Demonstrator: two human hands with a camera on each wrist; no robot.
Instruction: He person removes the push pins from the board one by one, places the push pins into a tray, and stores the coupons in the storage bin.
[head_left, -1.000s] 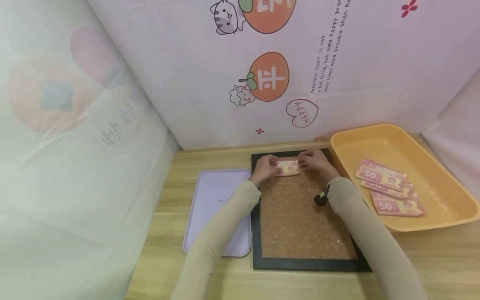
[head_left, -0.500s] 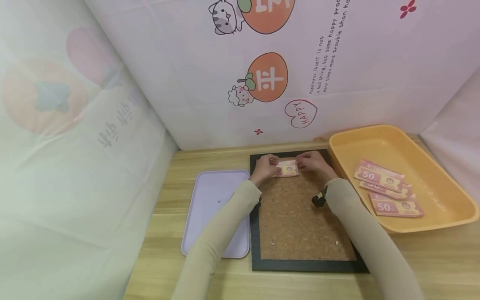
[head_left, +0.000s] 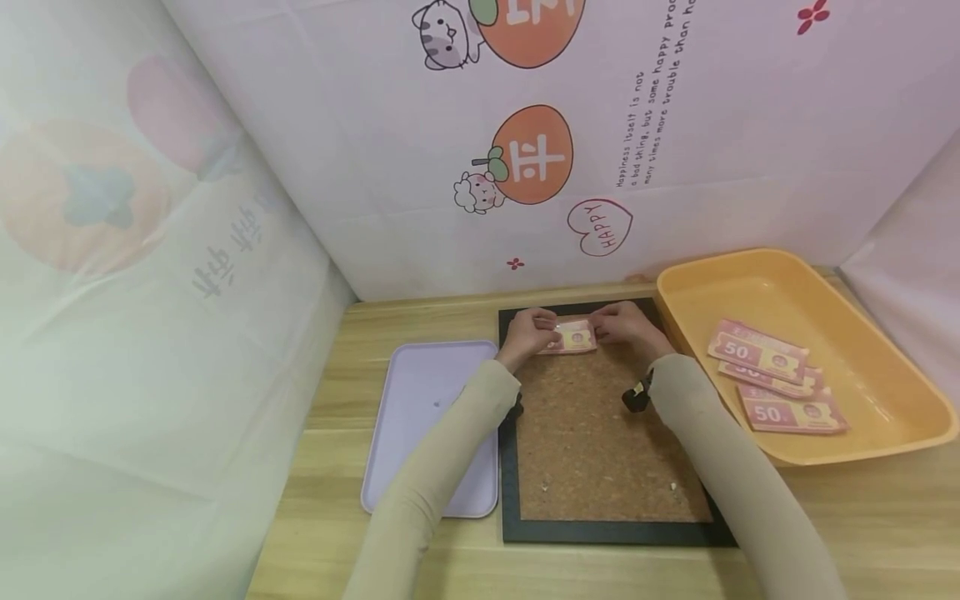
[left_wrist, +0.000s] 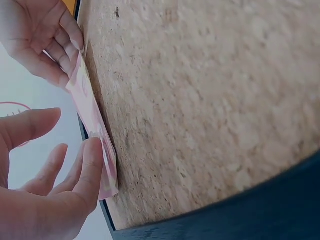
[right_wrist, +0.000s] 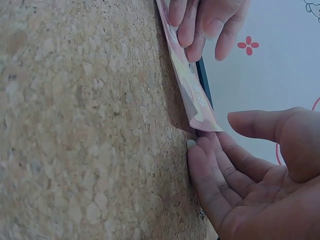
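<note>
A pink and yellow paper coupon (head_left: 576, 337) lies along the top of a cork board (head_left: 611, 450) with a black frame. At its left end, my left hand (head_left: 529, 335) rests fingertips on the paper; in the left wrist view, that thumb stands apart from the coupon (left_wrist: 92, 117). My right hand (head_left: 624, 323) is at the other end. The right wrist view shows its fingers (right_wrist: 225, 175) touching the coupon's corner, thumb held away. The coupon's end is slightly raised off the cork.
An orange tray (head_left: 862, 358) at the right holds several pink coupons (head_left: 791, 412) marked 50. Left of the board lies a flat lilac tray (head_left: 431, 400). Two small pale specks show near the board's lower edge. A printed cloth (head_left: 420, 192) hangs behind the wooden table (head_left: 322, 392).
Both hands stay at the coupon's ends with hardly any movement; the right hand and the coupon appear a touch further left. The whole view has drifted slightly.
</note>
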